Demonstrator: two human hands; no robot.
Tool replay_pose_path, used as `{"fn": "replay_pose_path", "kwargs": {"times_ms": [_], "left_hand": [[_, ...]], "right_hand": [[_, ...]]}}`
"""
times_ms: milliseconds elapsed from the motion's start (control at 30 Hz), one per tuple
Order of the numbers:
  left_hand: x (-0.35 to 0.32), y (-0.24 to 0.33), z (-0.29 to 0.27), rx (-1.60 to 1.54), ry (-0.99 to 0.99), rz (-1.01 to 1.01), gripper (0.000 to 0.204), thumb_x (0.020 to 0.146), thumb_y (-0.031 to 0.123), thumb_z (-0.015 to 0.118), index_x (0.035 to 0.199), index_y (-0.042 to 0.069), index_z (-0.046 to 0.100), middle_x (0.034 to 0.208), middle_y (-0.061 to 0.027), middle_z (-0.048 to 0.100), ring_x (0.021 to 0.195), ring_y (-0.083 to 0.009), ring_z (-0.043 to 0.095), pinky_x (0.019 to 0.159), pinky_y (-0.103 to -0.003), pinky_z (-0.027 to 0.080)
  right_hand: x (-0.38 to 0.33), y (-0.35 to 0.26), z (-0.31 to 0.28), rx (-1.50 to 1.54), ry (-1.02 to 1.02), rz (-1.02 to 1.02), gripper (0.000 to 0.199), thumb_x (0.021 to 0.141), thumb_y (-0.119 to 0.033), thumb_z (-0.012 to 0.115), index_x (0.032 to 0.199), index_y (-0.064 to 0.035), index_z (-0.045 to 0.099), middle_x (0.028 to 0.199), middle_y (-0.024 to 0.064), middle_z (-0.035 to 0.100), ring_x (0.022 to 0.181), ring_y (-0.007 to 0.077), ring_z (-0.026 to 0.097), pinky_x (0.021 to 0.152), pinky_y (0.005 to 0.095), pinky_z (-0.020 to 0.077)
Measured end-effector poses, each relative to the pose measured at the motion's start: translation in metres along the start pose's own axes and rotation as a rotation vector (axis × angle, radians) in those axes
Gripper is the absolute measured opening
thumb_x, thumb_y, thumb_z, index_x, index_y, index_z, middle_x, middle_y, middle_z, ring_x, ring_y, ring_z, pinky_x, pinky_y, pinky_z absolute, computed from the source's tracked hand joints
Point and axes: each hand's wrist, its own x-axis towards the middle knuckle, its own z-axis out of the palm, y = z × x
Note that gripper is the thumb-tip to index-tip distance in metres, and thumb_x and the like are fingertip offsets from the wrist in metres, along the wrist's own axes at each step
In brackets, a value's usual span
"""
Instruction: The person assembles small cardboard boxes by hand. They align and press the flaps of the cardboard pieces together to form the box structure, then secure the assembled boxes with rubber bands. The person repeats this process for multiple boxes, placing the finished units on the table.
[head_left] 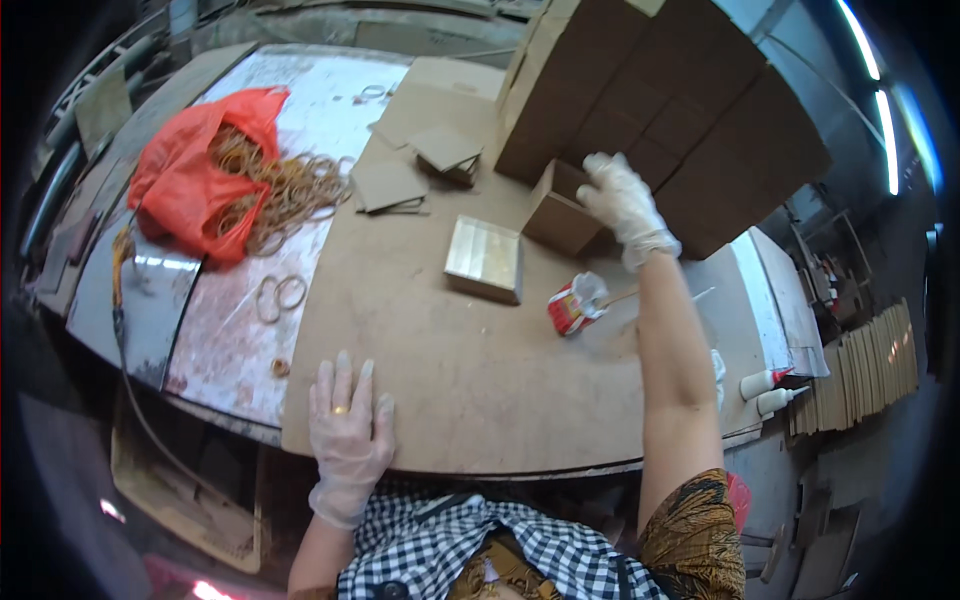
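My left hand [352, 430], in a clear glove with a ring on one finger, rests flat on the brown board [480, 400] near its front edge, fingers stretched out and holding nothing. My right hand [625, 205], gloved too, reaches far out to a small brown open-topped box [563, 215]. Its fingers are bent over the box's right side, which they partly hide. Just behind stands a tall stack of brown boxes [640, 110]. A shallow tray-like box piece [484, 258] lies left of the open box. Nearer me is a red-and-white cup [577, 303] with a stick in it.
Thin brown panels [390, 186] lie in loose piles at the back. On the left, a red plastic bag [190, 175] spills rubber bands [300, 190]. Two white squeeze bottles [765, 384] are at the right edge, beside a row of cardboard pieces [865, 365].
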Motion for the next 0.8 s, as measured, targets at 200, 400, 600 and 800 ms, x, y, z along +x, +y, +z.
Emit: {"fn": "replay_pose_path", "kwargs": {"times_ms": [200,400,600,800], "left_hand": [[-0.002,-0.004,0.003,0.002,0.024,0.004,0.045,0.089,0.022,0.066,0.13,0.005,0.062,0.141,-0.0225,0.053,0.13,-0.0474,0.046,0.11,-0.054,0.035],[-0.001,-0.003,0.003,-0.008,0.014,0.012,0.047,0.088,0.022,0.069,0.131,0.006,0.062,0.141,-0.0217,0.054,0.133,-0.0458,0.044,0.11,-0.051,0.036],[0.009,-0.001,-0.007,-0.141,-0.08,0.014,0.055,0.085,0.02,0.074,0.136,0.008,0.059,0.143,-0.0201,0.053,0.137,-0.0449,0.041,0.113,-0.05,0.034],[0.083,0.02,-0.019,-0.069,-0.243,0.238,0.079,0.08,0.022,0.079,0.149,0.01,0.042,0.157,-0.0188,0.035,0.145,-0.0439,0.027,0.118,-0.049,0.027]], "right_hand": [[-0.047,-0.049,-0.009,0.309,0.203,-0.191,0.048,0.093,-0.018,0.066,0.138,-0.0072,0.056,0.147,0.0149,0.051,0.144,0.0328,0.036,0.117,0.0399,0.0318],[-0.138,-0.067,0.055,0.676,0.103,-0.6,0.029,0.088,-0.012,0.073,0.117,-0.0065,0.07,0.124,0.0143,0.067,0.12,0.0307,0.061,0.102,0.0425,0.048],[-0.217,-0.069,0.076,0.717,0.075,-0.419,0.029,0.09,-0.014,0.07,0.118,-0.0093,0.069,0.121,0.0158,0.067,0.118,0.0351,0.062,0.102,0.0427,0.0472],[-0.23,-0.049,0.104,0.904,0.053,-0.359,0.027,0.09,-0.015,0.068,0.115,-0.0076,0.07,0.121,0.0156,0.068,0.117,0.0336,0.063,0.1,0.0446,0.0489]]}}
